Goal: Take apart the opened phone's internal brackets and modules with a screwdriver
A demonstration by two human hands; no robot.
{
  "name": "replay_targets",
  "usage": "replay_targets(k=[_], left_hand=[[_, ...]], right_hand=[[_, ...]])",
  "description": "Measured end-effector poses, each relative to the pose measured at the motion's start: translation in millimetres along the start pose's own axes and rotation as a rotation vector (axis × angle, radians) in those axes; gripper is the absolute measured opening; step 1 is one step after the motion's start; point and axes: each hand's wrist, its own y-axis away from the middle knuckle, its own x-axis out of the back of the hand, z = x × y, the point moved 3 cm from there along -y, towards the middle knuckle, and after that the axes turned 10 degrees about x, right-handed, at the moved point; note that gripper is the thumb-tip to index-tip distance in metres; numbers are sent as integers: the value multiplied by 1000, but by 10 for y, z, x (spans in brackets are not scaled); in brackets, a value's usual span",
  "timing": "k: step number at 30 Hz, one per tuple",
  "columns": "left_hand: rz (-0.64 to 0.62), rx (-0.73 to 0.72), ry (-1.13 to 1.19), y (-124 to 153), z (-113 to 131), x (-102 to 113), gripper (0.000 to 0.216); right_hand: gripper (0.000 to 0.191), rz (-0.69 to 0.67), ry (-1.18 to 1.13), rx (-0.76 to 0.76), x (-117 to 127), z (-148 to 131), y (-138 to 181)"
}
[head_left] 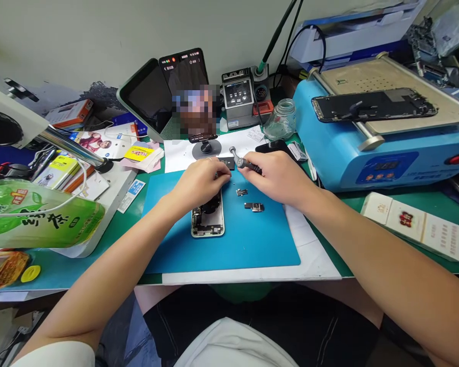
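From my remote seat I take this for a phone-repair workshop, and a cramped one. My feed shows an opened phone (208, 224) and loose circuit parts (257, 207) on a blue mat (252, 244), a soldering station (237, 102) by the wall (110, 30), and a blue machine (340, 158) whose metal plate (398, 76) carries a phone screen panel (390, 102), all crowded onto one green counter (432, 199).

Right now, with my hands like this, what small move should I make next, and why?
I'd probably bring the gray tool in your right hand toward the opened phone, since your left hand is over its upper end while the tool sits off to the side. Lifting slightly seems wise: two small parts lie loose on the blue mat nearby.
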Motion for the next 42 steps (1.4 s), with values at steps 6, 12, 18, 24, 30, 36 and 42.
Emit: replay_targets(k=[6, 12, 18, 24, 30, 36, 42], left_hand=[[-72, -137, 43, 161, 204, -100, 14], [-102, -154, -16, 125, 287, -201, 16], [-89, -93, -57, 118, 284, -183, 14], [-97, -81, -52, 131, 274, -205, 14], [-33, -62, -17, 96, 153, -79, 11], [2, -34, -42, 10, 58, -80, 12], [11, -61, -5, 17, 58, -62, 16]], right_hand=[[22, -25, 14, 5, -5, 18, -11], [22, -16, 32, -2, -25, 27, -9], [24, -11, 32, 1, -36, 28, -1], [22, -13, 37, 3, -28, 16, -6], [22, -8, 37, 3, -28, 17, -7], [21, -5, 37, 5, -39, 33, -12], [22, 1, 27, 7, -52, 31, -10]])
